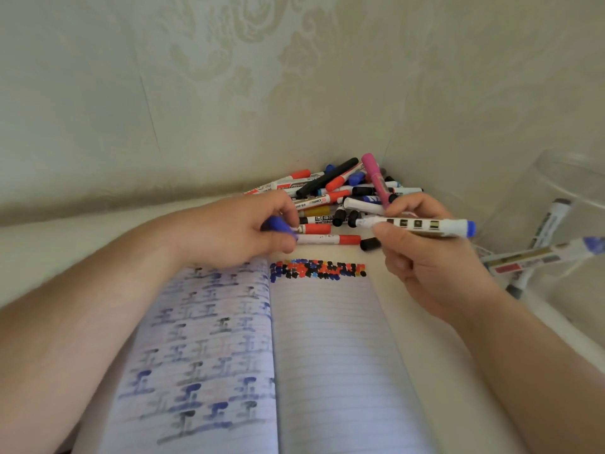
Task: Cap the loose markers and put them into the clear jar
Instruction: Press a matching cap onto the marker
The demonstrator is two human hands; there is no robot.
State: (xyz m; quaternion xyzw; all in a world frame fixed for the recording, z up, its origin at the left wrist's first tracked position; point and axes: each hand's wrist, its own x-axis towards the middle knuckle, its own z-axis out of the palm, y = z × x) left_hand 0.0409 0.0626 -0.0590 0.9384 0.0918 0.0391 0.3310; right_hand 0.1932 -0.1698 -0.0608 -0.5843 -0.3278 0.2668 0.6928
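My right hand (pixel 425 257) grips an uncapped white marker with a blue end (pixel 422 224), held level with its tip pointing left. My left hand (pixel 248 231) pinches a blue cap (pixel 280 226) just left of that tip, with a gap between them. Behind both hands lies a pile of loose markers (pixel 340 191) in red, black, blue and pink, some capped, some bare. A loose black cap (pixel 370 244) lies under the held marker. The clear jar (pixel 556 204) stands at the right and holds several markers (pixel 537 257).
An open lined notebook (pixel 320 355) lies under my forearms; blue ink marks cover its left page, and colored dots run along the top of the right page. A patterned wall (pixel 294 77) closes the corner just behind the pile.
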